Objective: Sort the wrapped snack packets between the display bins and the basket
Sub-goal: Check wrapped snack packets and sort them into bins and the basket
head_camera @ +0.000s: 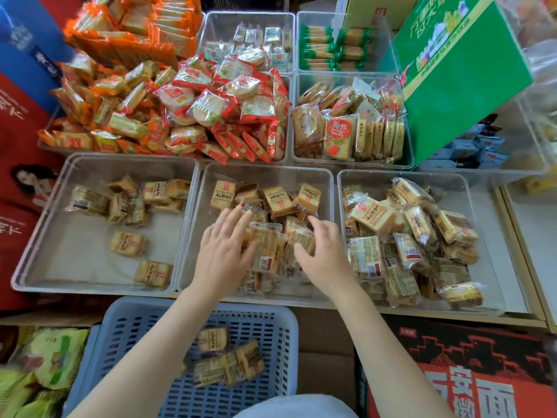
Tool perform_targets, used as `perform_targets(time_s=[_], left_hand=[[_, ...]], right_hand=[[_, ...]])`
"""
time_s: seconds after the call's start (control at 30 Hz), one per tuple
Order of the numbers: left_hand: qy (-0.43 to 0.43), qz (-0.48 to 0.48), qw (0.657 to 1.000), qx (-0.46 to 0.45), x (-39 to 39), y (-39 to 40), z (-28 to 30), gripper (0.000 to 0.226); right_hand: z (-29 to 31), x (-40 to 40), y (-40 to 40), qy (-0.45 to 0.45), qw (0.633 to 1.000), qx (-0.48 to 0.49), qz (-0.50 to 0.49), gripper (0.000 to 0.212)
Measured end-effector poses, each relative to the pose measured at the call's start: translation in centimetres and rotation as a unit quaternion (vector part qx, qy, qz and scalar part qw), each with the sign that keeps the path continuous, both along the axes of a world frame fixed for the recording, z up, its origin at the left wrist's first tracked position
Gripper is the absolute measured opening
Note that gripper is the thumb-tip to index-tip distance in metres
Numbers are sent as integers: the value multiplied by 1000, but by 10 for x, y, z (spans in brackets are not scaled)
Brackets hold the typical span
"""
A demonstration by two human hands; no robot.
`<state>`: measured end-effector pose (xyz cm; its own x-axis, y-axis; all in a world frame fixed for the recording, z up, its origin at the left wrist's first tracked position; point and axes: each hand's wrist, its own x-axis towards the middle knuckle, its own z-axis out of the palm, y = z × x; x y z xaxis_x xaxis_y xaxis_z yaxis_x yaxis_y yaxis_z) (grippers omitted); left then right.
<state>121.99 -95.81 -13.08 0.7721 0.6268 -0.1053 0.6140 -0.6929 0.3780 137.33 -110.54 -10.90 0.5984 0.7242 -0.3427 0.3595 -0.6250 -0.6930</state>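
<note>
Hands at the middle bin

Hands work a heap of tan packets (271, 251) in the middle clear bin (193, 236). The left hand (224, 251) lies spread with straight fingers against the heap; the right hand (321, 251) curls its fingers round packets at the other side. More packets lie in the left bin (33, 236), the right bin (494, 282) and the blue basket (135, 342) below. Behind stand orange and red packets (168, 116) and a green carton (461, 73).

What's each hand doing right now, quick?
Left hand: open, fingers straight, resting on packets in the middle bin.
Right hand: fingers curled round a packet in the same pile.
</note>
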Motion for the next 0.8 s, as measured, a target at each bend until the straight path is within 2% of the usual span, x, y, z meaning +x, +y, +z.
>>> perform_targets(time_s=[0.1,0.23,0.33,0.4,0.5,0.57,0.67,0.8], left_hand=[[42,-34,996,-76,-6,-1,-20,73],[59,-44,996,-59,-15,-5,-29,80],[60,-51,995,-55,-25,-9,-31,97],[75,-64,994,-39,-28,-10,-32,96],[76,-64,994,-51,-26,-10,-29,93],[41,-55,995,-71,-31,-9,-24,94],[-34,-2,997,-64,-59,-8,-20,87],[-68,107,992,19,-131,-9,-30,68]], right_hand=[[-18,-2,7,-35,998,17,49,54],[-38,-7,11,-44,995,-31,81,49],[-39,-21,5,-18,997,-40,71,66],[-44,-30,-3,-36,993,-64,89,75],[-43,-33,-7,-35,993,-75,79,74],[-29,-33,-4,-7,998,-49,32,78],[-1,-38,2,-21,1000,10,5,83],[30,-68,32,27,997,35,59,54]])
